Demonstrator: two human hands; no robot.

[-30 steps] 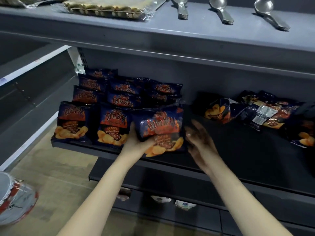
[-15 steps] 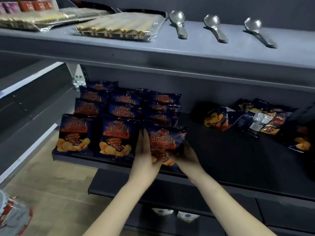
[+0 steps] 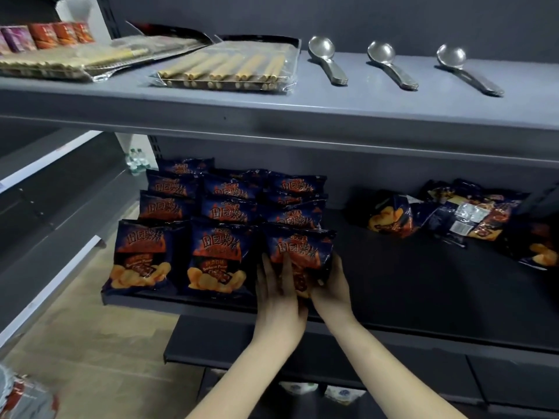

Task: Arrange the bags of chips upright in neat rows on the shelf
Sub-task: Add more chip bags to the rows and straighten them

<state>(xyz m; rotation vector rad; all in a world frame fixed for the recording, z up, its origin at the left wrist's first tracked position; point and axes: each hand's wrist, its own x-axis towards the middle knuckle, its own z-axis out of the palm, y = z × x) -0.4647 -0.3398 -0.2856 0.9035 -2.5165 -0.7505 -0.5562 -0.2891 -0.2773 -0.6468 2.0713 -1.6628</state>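
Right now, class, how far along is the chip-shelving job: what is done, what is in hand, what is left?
Done: upright bags stand in three columns at the left of the shelf, several rows deep. In hand: the front bag of the third column, the left hand pressing its face and the right hand gripping its right edge. Left: the loose bags lying in a heap on the right.

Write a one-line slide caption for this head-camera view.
Left hand and right hand steady a chip bag upright, third in the front row; loose bags lie further right.
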